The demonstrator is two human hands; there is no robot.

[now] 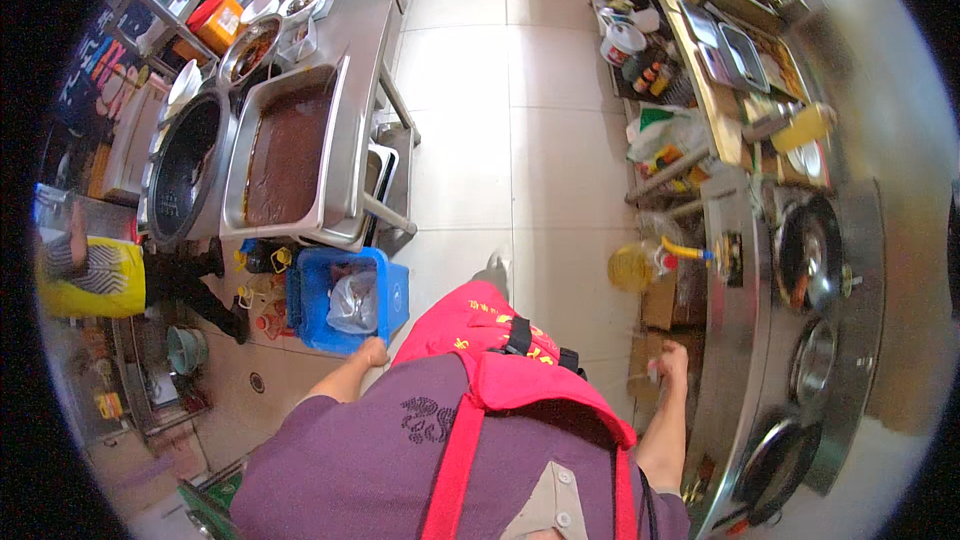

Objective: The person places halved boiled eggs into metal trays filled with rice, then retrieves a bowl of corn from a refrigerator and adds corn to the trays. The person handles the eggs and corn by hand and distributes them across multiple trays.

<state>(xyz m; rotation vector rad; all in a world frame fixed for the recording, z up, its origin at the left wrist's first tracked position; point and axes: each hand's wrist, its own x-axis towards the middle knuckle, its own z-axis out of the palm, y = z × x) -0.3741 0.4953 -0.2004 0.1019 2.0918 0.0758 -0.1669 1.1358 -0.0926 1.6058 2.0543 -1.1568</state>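
Note:
My left hand is at my left side with its fingers curled, close to the near corner of a blue plastic bin. Whether it touches the bin is hard to make out. Inside the bin lies a clear plastic bag. On my other side, my right hand hangs beside the steel stove counter, blurred and with bent fingers. Its palm side is hidden, so anything held there cannot be confirmed. A red apron covers my front.
Left, a steel counter carries a deep steel pan of brown sauce and a large dark pot. Another person stands beyond. Right, woks line the stove; an oil jug sits low. Pale floor tiles run ahead.

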